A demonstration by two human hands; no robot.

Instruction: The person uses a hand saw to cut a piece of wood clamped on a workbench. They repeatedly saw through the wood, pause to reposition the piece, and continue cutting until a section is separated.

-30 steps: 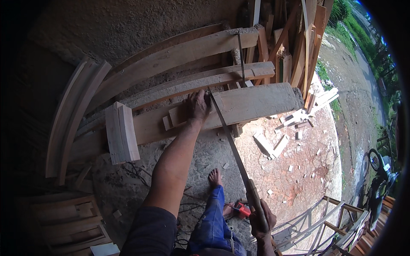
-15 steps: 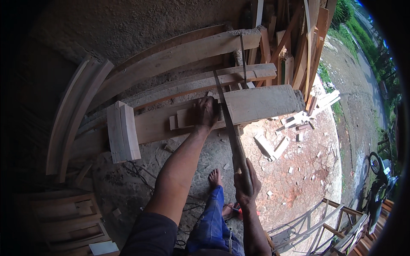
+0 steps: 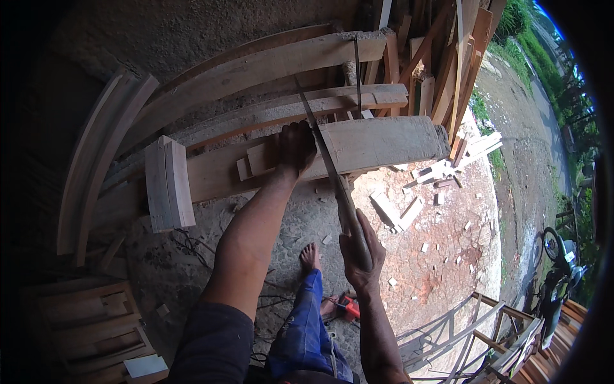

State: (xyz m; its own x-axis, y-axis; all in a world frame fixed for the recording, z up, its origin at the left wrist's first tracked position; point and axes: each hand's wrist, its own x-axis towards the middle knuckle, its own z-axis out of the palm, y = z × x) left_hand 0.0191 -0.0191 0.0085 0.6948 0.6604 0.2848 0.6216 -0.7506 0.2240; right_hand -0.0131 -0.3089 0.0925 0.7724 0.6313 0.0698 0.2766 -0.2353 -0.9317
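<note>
Over the last second the saw [image 3: 325, 154] has been driven forward: the right hand [image 3: 362, 251], which was low down near the five o'clock edge of the view with the blade drawn back, has come up closer to the bench [image 3: 385, 142], and the tip of the blade now reaches well past the left hand toward eleven o'clock, over the gap behind. That reads as one forward stroke of a sawing motion, though how deep any kerf runs is too small to tell. The right hand is wrapped closed around the saw's wooden handle, on the five o'clock side of the bench edge. The left hand [image 3: 296, 147] has kept its place, curled over a pale wood piece [image 3: 261, 159] that lies along the bench just above the middle of the view; it seems to be pinning that piece, with the blade just beside its knuckles on the three o'clock side, so the fingers look to be the thing at risk. Toward nine o'clock a pair of short boards [image 3: 169, 185] rests across the bench, as it did before, and pale offcuts [image 3: 395, 212] lie on the ground toward four o'clock.
</note>
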